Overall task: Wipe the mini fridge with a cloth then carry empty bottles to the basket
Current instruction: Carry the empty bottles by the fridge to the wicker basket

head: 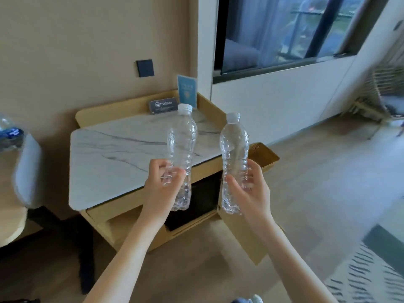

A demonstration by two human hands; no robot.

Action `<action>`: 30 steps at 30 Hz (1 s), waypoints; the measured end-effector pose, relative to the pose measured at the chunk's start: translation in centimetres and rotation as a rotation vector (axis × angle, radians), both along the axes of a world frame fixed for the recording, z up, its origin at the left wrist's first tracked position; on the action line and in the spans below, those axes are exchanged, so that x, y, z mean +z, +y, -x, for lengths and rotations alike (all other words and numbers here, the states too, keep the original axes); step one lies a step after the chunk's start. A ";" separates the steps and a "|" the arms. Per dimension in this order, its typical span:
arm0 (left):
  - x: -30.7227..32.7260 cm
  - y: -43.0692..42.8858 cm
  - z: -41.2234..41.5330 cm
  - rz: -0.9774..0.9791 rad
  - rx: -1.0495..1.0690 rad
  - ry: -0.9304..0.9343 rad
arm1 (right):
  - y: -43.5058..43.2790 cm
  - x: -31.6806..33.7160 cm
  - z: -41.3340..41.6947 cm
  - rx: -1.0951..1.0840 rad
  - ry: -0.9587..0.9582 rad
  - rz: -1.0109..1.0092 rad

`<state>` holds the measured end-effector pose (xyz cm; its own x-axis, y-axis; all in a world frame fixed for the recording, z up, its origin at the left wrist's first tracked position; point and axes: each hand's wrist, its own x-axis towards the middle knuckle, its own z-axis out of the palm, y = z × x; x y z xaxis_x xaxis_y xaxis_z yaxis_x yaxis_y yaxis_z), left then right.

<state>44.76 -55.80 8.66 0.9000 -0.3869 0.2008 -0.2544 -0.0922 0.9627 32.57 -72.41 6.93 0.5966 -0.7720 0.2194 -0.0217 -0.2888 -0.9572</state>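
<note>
— So, what have you got in each hand?

— Going left to right: my left hand has its fingers curled around the lower part of a clear plastic bottle, held upright, white cap on. Nothing inside it that I can see; the marble top of the cabinet shows straight through. My right hand is wrapped the same way around a second clear bottle, also capped, tilted slightly, also looking empty.

— And the fridge?

— Below the marble top, between my two wrists, there is a dark opening in the wooden cabinet. I take it for the mini fridge, but my arms and the bottles cover most of it.

— The basket?

— A woven basket sits on the floor just beyond the cabinet's right end, partly behind the second bottle. I cannot see what is in it.

— Anything else?

— At the far left edge, another bottle with a blue label, cut off and blurred. Two small cards stand at the back of the top.
</note>
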 end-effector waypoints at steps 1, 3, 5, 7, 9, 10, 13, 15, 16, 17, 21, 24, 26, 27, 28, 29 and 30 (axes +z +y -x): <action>0.2 -1.6 0.4 0.005 -0.054 0.001 | -0.9 0.1 1.2 -0.064 -0.001 0.007; 0.5 -4.9 1.4 0.008 -0.174 0.018 | -2.7 0.2 3.9 -0.192 0.002 0.029; 0.6 -8.3 2.8 0.026 -0.306 0.034 | -4.4 0.5 7.1 -0.310 0.015 0.042; 0.4 -11.6 4.5 0.045 -0.426 0.029 | -5.6 0.8 10.3 -0.428 0.044 0.067; 0.2 -14.8 6.4 0.065 -0.545 0.022 | -6.6 1.0 13.6 -0.550 0.057 0.089; 0.0 -16.4 7.8 0.068 -0.614 0.013 | -7.0 1.0 15.6 -0.615 0.065 0.096; -0.4 -20.0 11.5 0.042 -0.762 0.014 | -8.1 1.0 20.4 -0.754 0.088 0.071; -0.5 -21.8 13.4 0.017 -0.806 0.018 | -9.2 0.9 22.8 -0.813 0.073 0.055; -0.5 -22.6 14.2 0.009 -0.817 0.009 | -9.9 0.7 23.7 -0.835 0.068 0.049; -0.5 -23.3 14.9 0.000 -0.824 -0.002 | -10.7 0.5 24.6 -0.845 0.066 0.041; -0.5 -26.1 17.2 -0.048 -0.791 -0.038 | -14.7 -0.8 27.3 -0.828 0.044 -0.009; -0.7 -29.9 20.1 -0.069 -0.746 -0.024 | -18.7 -1.5 30.1 -0.803 0.040 -0.019; -1.0 -33.1 22.8 -0.062 -0.740 -0.013 | -21.5 -1.9 32.8 -0.794 0.048 -0.015; -1.3 -35.2 25.0 -0.061 -0.746 -0.015 | -23.3 -2.0 34.8 -0.801 0.050 -0.010; -1.7 -37.4 27.1 -0.062 -0.762 -0.016 | -25.0 -2.1 36.8 -0.818 0.053 0.001; -2.0 -39.4 29.3 -0.063 -0.791 -0.007 | -26.4 -2.2 38.9 -0.840 0.064 0.010; -2.2 -41.5 31.7 -0.068 -0.825 0.004 | -27.7 -2.2 41.2 -0.861 0.076 0.016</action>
